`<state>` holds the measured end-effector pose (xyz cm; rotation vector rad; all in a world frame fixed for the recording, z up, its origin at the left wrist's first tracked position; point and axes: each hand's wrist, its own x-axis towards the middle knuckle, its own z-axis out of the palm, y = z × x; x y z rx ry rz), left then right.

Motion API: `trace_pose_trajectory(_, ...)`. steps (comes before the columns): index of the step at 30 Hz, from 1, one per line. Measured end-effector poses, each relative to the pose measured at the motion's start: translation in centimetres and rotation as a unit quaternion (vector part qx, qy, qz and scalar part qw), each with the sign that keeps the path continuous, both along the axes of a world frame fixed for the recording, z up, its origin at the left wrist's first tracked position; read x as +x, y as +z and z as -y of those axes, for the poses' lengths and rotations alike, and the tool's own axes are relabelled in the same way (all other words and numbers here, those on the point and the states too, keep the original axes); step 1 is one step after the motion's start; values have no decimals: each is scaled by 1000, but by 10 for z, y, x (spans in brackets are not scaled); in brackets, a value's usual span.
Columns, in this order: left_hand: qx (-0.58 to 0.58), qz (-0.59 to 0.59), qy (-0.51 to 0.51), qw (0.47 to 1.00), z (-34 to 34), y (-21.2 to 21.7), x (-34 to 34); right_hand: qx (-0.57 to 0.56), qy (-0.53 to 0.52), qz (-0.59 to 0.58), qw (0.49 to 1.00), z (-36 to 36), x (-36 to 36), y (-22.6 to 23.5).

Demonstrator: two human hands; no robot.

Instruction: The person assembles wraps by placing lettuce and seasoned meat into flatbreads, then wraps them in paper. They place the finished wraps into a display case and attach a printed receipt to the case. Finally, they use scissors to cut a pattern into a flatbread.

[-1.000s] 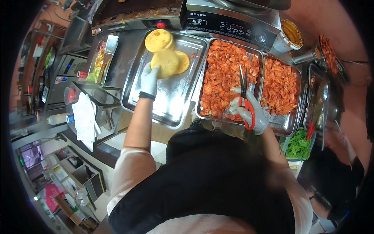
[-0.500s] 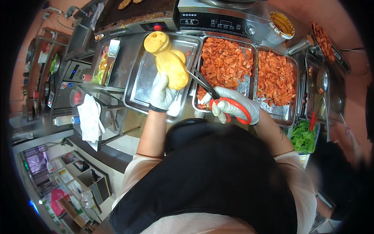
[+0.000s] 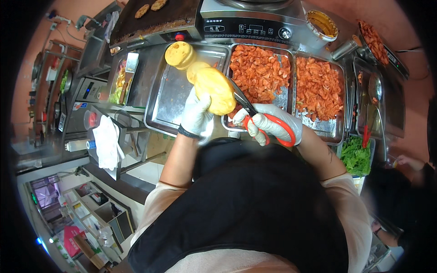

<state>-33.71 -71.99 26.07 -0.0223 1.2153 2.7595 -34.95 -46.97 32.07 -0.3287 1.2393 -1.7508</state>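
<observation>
My left hand (image 3: 196,113), in a thin white glove, grips a flat round yellow bread (image 3: 213,91) over the steel tray (image 3: 157,102). A pair of scissors (image 3: 285,131) with red handles and dark blades is held by my gloved right hand (image 3: 269,119), its fingers in the loops. The blades point up and left to the bread's right edge. Their tips are hidden there, so I cannot tell whether they are inside the bread. Beyond my left hand, a small stack of yellow breads (image 3: 180,55) sits in the tray, with another bread (image 3: 198,69) partly covered.
Two steel trays of red marinated meat (image 3: 257,68) (image 3: 318,86) lie to the right. Behind stand a griddle (image 3: 159,20), a control panel (image 3: 246,29) and a sauce bucket (image 3: 322,27). Lettuce (image 3: 357,155) is at the right, near another person's arm (image 3: 409,163).
My left hand has brought the bread rightward and nearer to me, against the scissors. The blades, seen apart before, are now partly covered by it. My right hand has barely moved.
</observation>
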Motion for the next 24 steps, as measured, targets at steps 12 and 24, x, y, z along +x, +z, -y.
trace_pose_trajectory(12,-44,-4,27,999,-2,0,10,5,-4,3,1000,4,2,0)
trace_pose_trajectory(24,-98,-25,-64,993,19,9,11,76,78,-48,993,-6,-8,13)
